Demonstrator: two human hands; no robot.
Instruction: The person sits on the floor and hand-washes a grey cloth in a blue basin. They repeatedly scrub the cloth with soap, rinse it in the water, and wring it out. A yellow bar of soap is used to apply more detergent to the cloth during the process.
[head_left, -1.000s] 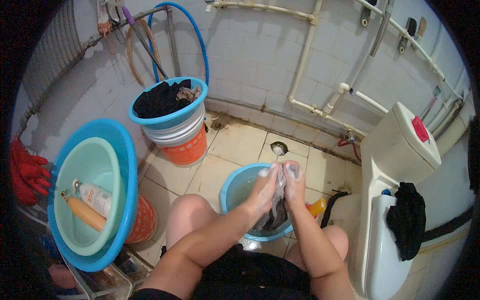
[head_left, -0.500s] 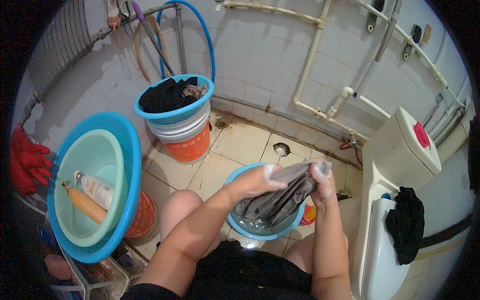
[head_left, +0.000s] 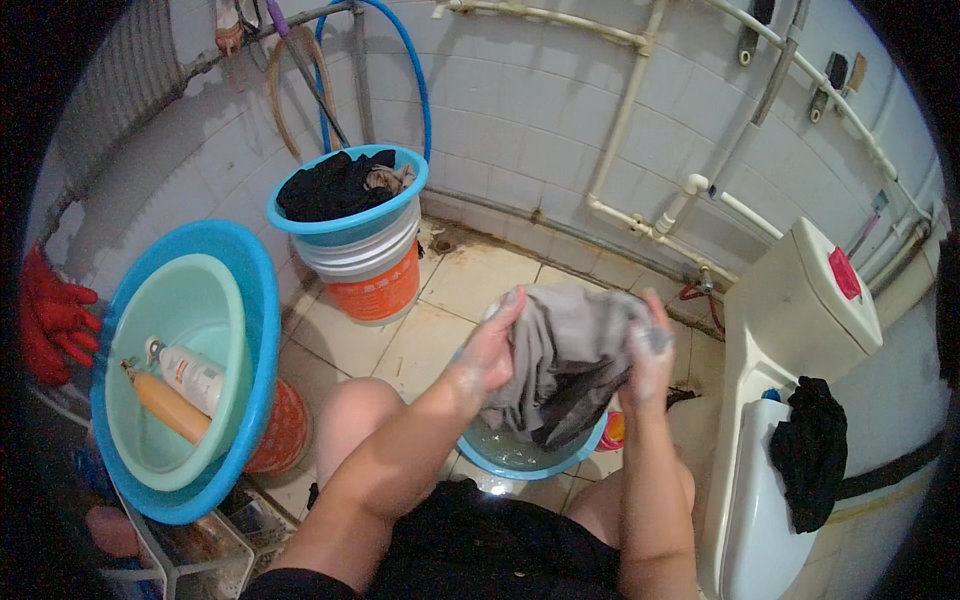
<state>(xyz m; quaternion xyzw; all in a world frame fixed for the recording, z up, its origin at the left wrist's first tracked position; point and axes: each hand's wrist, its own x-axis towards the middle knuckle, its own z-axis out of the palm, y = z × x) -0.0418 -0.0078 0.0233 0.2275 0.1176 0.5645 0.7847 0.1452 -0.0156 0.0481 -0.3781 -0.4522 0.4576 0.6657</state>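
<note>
A wet grey garment [head_left: 560, 350] is stretched between my two hands, its darker lower part hanging into a blue basin [head_left: 520, 464] of water on the floor. My left hand [head_left: 488, 345] grips the cloth's left edge, thumb upward, with a little foam on the wrist. On the other side my right hand [head_left: 648, 358] is closed on the garment's right edge, with suds on the fingers and some blur. The basin stands between my knees, and the cloth covers its far part.
At left, a big blue tub [head_left: 268, 300] holds a pale green basin [head_left: 238, 350] with two bottles. Behind, a blue basin of dark clothes [head_left: 335, 185] tops stacked buckets [head_left: 375, 285]. Black cloth [head_left: 810, 450] lies on the toilet lid [head_left: 755, 520]. Red gloves [head_left: 55, 315] hang at left.
The garment has been raised and spread wider, showing more light grey cloth above the basin. My left hand has turned thumb-up and shifted slightly left. Less foam shows on my hands.
</note>
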